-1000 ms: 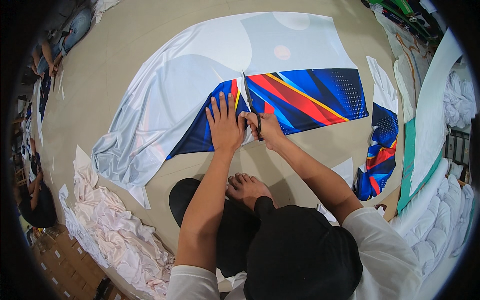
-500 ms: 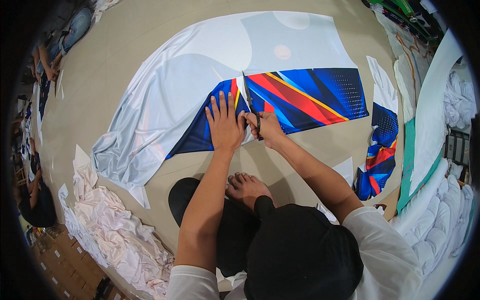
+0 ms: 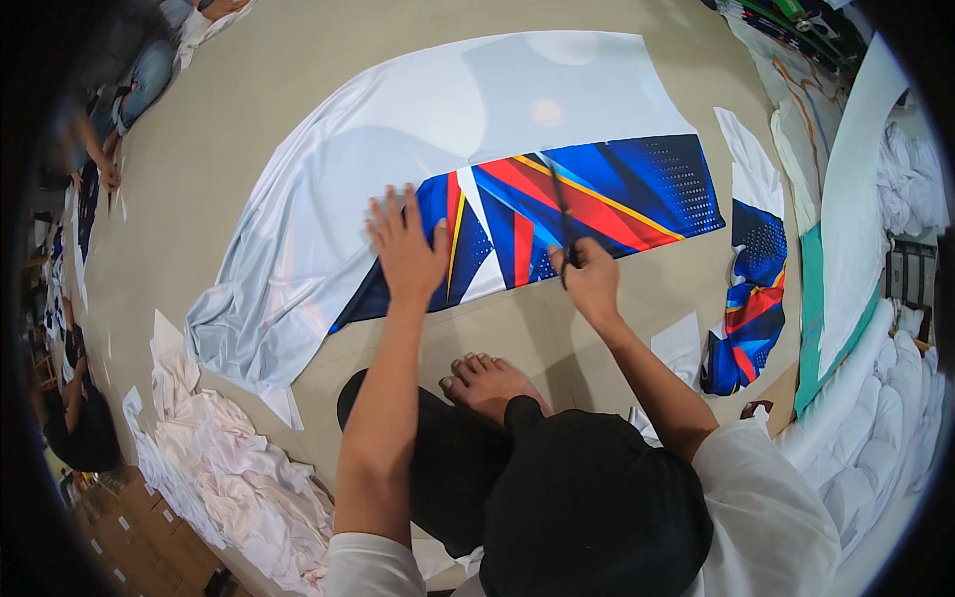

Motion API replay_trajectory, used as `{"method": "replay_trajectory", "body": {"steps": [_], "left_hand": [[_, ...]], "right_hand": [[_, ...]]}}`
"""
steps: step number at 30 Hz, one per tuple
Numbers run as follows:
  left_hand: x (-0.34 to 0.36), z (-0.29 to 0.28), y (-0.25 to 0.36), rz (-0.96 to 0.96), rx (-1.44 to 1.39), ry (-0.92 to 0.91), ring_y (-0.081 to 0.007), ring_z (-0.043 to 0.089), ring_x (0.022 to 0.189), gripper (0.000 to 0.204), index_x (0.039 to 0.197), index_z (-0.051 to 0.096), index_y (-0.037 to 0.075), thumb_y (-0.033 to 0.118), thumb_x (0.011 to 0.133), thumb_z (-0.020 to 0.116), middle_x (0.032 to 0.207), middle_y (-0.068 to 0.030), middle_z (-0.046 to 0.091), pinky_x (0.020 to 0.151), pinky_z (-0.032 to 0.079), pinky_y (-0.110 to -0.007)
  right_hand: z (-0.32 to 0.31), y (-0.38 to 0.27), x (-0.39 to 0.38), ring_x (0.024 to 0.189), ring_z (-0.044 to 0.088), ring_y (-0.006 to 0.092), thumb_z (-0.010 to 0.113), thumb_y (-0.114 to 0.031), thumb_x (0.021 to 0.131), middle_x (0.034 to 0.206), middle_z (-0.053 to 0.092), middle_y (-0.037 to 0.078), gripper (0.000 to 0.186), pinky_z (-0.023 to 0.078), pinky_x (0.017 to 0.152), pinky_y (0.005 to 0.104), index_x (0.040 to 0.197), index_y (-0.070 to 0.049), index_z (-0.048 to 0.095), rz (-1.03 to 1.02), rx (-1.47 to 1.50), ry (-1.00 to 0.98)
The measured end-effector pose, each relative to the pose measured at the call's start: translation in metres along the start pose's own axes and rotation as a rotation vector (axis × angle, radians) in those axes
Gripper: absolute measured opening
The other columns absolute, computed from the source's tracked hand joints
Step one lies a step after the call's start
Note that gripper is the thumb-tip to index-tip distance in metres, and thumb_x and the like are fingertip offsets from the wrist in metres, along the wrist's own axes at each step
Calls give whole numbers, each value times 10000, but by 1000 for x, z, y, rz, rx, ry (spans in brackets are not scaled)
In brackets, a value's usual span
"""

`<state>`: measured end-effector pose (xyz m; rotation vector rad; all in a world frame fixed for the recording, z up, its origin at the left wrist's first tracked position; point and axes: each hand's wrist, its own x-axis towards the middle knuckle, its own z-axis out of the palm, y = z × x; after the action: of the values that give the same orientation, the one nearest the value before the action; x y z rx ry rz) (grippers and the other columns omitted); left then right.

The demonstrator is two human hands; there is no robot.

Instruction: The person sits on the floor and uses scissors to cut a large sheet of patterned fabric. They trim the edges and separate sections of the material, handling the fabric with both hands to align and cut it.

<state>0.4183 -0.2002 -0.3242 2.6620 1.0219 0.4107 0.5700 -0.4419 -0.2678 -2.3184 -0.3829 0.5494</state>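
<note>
My right hand [image 3: 594, 286] grips black-handled scissors [image 3: 563, 204], whose blades point away from me over a printed fabric panel [image 3: 617, 194] in blue, red and yellow. To the left, my left hand [image 3: 408, 254] has its fingers spread at the edge of a smaller blue printed section [image 3: 453, 244]; whether it presses the cloth or hovers just above, I cannot tell. A narrow white wedge [image 3: 477, 214] separates the two printed parts. Behind them spreads a large pale fabric sheet [image 3: 418, 109], rumpled on its left side.
At right lies a crumpled strip of blue-and-red cloth [image 3: 753, 313] beside white scraps [image 3: 678, 348]. Pale pink fabric [image 3: 229, 448] is heaped at lower left. White rolls [image 3: 856, 418] line the right edge. Another person's hand [image 3: 107, 174] shows at far left.
My right hand has carried the scissors rightward, off the white wedge and over the larger panel. My left hand has shifted left, and more of the wedge shows.
</note>
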Motion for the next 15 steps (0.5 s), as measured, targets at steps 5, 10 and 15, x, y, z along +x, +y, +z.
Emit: {"method": "replay_trajectory", "body": {"steps": [5, 10, 15], "left_hand": [[6, -12, -16, -86, 175, -195, -562, 107, 1594, 894, 1711, 265, 182, 681, 1012, 514, 1762, -230, 174, 1236, 83, -753], [-12, -6, -4, -116, 168, -211, -569, 71, 1596, 931, 1724, 211, 192, 736, 1012, 466, 1772, -236, 121, 1225, 71, -767], [-47, -12, 26, -187, 140, -349, -655, 19, 1557, 942, 1726, 156, 129, 697, 1034, 452, 1768, -281, 28, 1142, 106, -859]], "right_hand": [[-33, 59, 45, 1191, 607, 444, 854, -369, 885, 1300, 648, 269, 638, 484, 1007, 498, 1236, 97, 595, -406, -311, 526], [-46, 91, 69, 1270, 576, 455, 861, -402, 874, 1395, 610, 288, 762, 451, 1096, 504, 1318, 134, 552, -439, -380, 544], [-87, 119, 77, 1275, 587, 448, 874, -415, 855, 1390, 613, 296, 777, 469, 1085, 497, 1324, 118, 561, -455, -325, 446]]}}
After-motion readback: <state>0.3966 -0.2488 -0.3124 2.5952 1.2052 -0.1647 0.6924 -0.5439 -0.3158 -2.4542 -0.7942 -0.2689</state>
